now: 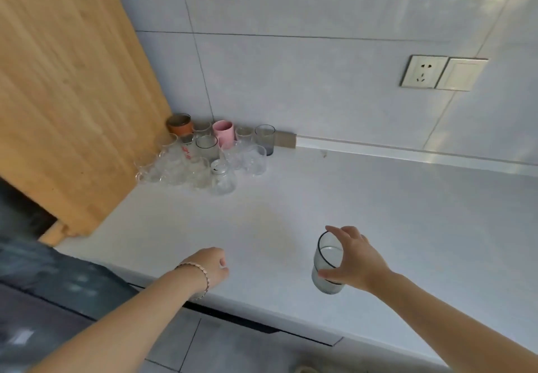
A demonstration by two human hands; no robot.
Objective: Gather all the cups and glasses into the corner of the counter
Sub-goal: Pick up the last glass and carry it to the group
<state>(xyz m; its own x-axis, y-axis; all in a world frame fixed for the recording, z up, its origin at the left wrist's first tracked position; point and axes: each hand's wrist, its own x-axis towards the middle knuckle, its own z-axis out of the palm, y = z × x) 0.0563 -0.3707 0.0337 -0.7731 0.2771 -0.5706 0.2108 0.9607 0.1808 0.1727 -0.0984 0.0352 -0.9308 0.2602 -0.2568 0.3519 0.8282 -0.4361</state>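
Observation:
My right hand (353, 259) grips a clear glass with a dark rim (326, 268) from the side and top, tilted, near the front edge of the white counter (378, 212). My left hand (214, 265) hovers above the counter's front with curled fingers and holds nothing; a bead bracelet is on its wrist. In the far left corner stand several gathered cups and glasses (203, 157), among them an orange cup (180, 125), a pink cup (223, 133), a grey tinted glass (265, 137) and a small clear carafe (222, 179).
A tall wooden cabinet panel (67, 90) bounds the counter on the left. The tiled wall behind carries a socket and switch plate (442, 72). A dark handle groove (233, 320) runs under the counter's front edge, with grey floor tiles below.

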